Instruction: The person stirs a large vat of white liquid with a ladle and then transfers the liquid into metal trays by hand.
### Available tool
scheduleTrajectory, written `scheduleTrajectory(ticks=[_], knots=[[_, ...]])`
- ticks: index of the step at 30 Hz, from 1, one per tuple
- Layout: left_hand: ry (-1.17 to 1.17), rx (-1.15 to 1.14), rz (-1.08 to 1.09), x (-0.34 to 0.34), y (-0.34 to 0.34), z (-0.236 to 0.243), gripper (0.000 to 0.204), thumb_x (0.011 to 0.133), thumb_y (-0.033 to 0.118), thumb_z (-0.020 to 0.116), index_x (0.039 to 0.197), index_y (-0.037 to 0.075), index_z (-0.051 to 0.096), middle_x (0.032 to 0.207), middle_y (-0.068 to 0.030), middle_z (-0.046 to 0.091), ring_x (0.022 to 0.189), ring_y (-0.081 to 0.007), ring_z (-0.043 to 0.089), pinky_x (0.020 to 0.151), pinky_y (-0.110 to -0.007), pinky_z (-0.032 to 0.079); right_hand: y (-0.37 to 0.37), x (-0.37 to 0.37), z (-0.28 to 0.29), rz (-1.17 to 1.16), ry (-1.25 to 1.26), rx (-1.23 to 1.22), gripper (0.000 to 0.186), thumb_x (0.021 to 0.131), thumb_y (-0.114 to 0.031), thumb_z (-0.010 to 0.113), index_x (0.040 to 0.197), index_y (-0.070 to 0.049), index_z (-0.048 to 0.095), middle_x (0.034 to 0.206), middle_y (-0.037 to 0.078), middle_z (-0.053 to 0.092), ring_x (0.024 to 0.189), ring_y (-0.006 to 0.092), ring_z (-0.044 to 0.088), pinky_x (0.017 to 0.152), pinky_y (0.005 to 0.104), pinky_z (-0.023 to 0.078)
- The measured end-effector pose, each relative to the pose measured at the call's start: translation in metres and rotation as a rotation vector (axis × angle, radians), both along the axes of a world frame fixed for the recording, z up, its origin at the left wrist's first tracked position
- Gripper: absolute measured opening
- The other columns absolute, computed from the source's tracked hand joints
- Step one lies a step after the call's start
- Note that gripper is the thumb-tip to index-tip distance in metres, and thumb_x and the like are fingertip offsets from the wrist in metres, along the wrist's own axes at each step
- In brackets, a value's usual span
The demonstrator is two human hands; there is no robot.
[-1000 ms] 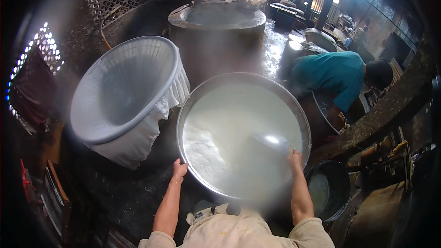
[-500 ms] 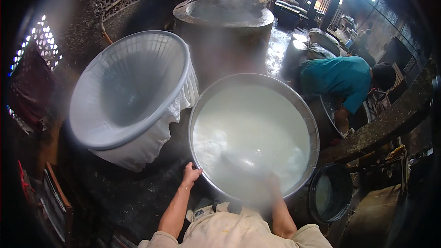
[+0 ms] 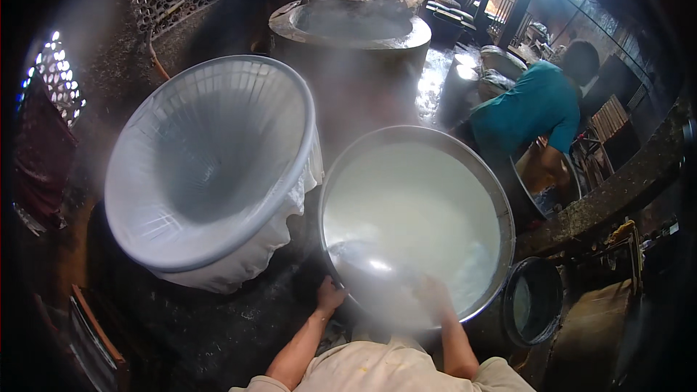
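In the head view, the left hand was closed on the lower left rim of a wide steel vat, which stood directly in front of the person, while the right hand was over the pale liquid inside, at the near end of a shiny shallow scoop; haze blurred its fingers, so how tightly they gripped could not be told. The hands were apart. Working the scoop well probably called for a firm left hold to steady the vat, the scoop's edge kept low and nearly level, and a slow, even sweep that neither splashed the liquid nor knocked the wall; with vapour about, keeping the fingers above the surface seemed wise. The vat was round and smooth, with a bright thin lip, and its milky contents looked opaque. Just to its left tilted a large basket with a thick round rim, lined with thin white cloth that sank into a ribbed funnel and hung outside in wet-looking folds. Beyond stood a rough, squat cylinder, apparently concrete, and a dark round bucket sat near the vat's right side.
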State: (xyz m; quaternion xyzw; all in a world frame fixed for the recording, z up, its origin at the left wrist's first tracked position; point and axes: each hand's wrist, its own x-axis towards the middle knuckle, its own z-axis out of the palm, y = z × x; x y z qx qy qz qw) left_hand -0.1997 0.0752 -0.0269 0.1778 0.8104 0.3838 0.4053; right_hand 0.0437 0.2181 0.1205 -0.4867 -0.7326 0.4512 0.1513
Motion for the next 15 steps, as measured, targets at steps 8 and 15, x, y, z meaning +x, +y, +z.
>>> scheduleTrajectory(ticks=[8, 15], knots=[[0.142, 0.098, -0.025, -0.002, -0.003, 0.011, 0.044, 0.064, 0.013, 0.078, 0.1, 0.001, 0.056, 0.065, -0.0019, 0.051, 0.061, -0.0134, 0.048, 0.057, -0.031, 0.041, 0.092, -0.117, 0.029, -0.007, -0.297, 0.489, 0.047, 0.068, -0.016, 0.062, 0.112, -0.005, 0.056, 0.094, 0.021, 0.064, 0.09, 0.0359, 0.061, 0.08, 0.0478, 0.048], [0.082, 0.014, 0.013, 0.002, 0.003, 0.032, 0.042, 0.063, 0.013, 0.076, 0.101, 0.004, 0.058, 0.077, -0.0071, 0.062, 0.073, -0.0196, 0.059, 0.068, -0.033, 0.047, 0.134, -0.12, -0.049, -0.032, -0.28, 0.221, 0.035, 0.069, -0.015, 0.064, 0.102, -0.004, 0.06, 0.095, 0.019, 0.065, 0.091, 0.0366, 0.062, 0.08, 0.0452, 0.051]])
